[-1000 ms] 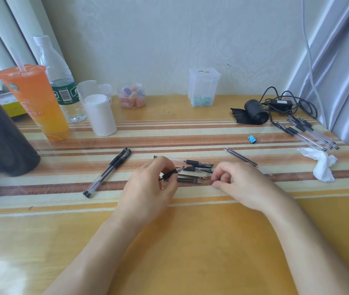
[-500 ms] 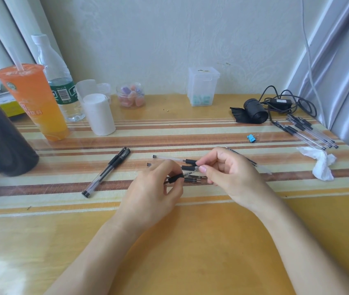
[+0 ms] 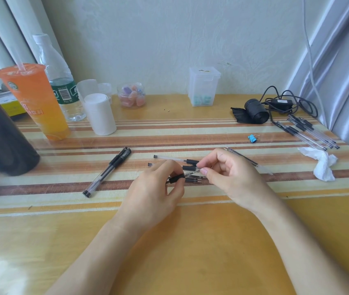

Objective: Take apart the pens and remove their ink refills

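Grips closed: left hand (image 3: 154, 194) pinches the clear black-sleeved plastic pen (image 3: 176, 179), right hand (image 3: 231, 177) pinches its pointed tip.

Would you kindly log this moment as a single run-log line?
left hand grips pen | right hand pinches its tip end | capped pens lie untouched

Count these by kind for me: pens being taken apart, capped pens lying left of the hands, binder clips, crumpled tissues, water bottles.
pen being taken apart: 1
capped pens, left of the hands: 2
blue binder clip: 1
crumpled tissue: 1
water bottle: 1
Total: 6
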